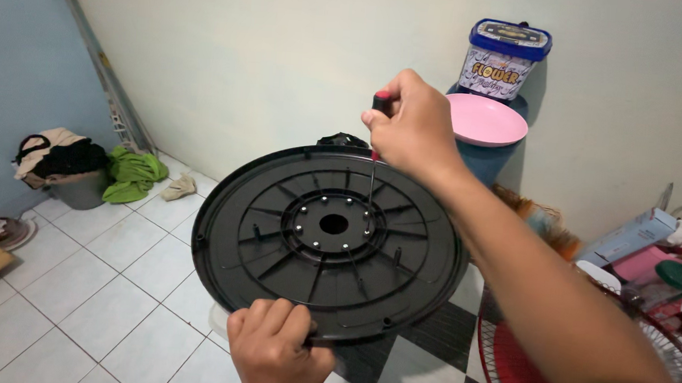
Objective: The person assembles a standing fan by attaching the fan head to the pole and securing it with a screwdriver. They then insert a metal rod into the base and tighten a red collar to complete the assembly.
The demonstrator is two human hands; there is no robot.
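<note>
a round black plastic base plate with moulded ribs and a centre hole [275, 235] is held up tilted over the white tiled floor [74, 293], underside facing the camera. its near rim is pinched by the left hand [276, 353], fingers curled over the edge and clamped on it. a screwdriver with a red and black handle [378, 115] is gripped in the right hand [412, 125], fist wrapped tight round the handle, and the thin metal shaft is pointed down at the ring of small silver screws [331, 224] around the hole; the tip looks to be right at one of the upper right screws, though actual contact can't quite be made out.

behind the plate, a pink shallow dish [486, 120] is seen resting on a blue container, with a lidded tub with a blue lid [505, 59] above it against the wall. a green cloth [130, 175] is heaped in the far left corner, and a red wire fan grille [551, 370] is lying at the lower right.
</note>
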